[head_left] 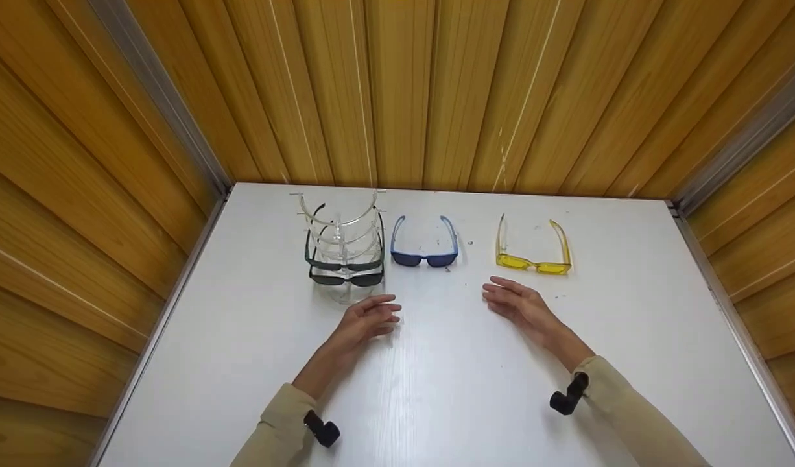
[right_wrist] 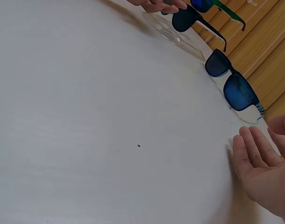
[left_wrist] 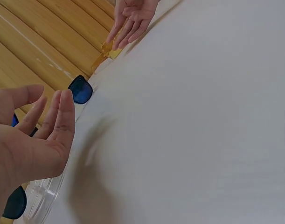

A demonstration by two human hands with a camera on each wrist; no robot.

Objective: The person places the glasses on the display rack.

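Observation:
My left hand (head_left: 368, 319) hovers with relaxed fingers just in front of a clear display stand (head_left: 340, 235), holding nothing. Two pairs of dark sunglasses hang on the stand's lower tiers: a green-framed pair (head_left: 312, 262) above a black pair (head_left: 366, 279). Clear upper arms of the stand carry no glasses. Blue sunglasses (head_left: 425, 259) lie right of the stand, temples pointing to the back. Farther right are yellow glasses (head_left: 553, 267), also with unfolded temples. My right hand (head_left: 521, 307), fingers loosely extended, is just in front of the yellow pair and holds nothing.
A white table (head_left: 423, 389) carries everything. Wood-patterned panels (head_left: 397, 97) rise behind it and along both sides, with metal edge strips (head_left: 170, 97) at the corners. Small specks dot the tabletop near the glasses. A black wrist camera (head_left: 569, 394) sits on each sleeve.

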